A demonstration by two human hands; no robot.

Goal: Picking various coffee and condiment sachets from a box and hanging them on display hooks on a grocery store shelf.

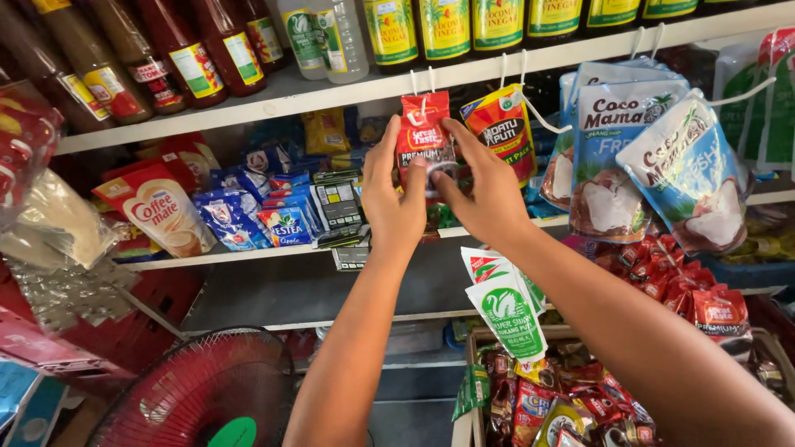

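Head-cam view of a small shop's shelves, both bare arms reaching up from the bottom of the frame to its centre. Left hand and right hand meet on a small red sachet hanging from a white hook under the upper shelf, top centre. Left fingers pinch the sachet's lower left edge; right thumb & forefinger close on a dark sachet end just below it, so both hands are holding, not spread. The red sachet is already on its hook and looks hung; the lower piece is in the fingers, so that bit reads as unfinished, though whether it's joined to the red one I can't tell. Just right hangs an orange-red pouch, then white coconut-print packs upper right. Bottles line the upper shelf. Bottom right, a crate of mixed sachets; bottom left, a red fan
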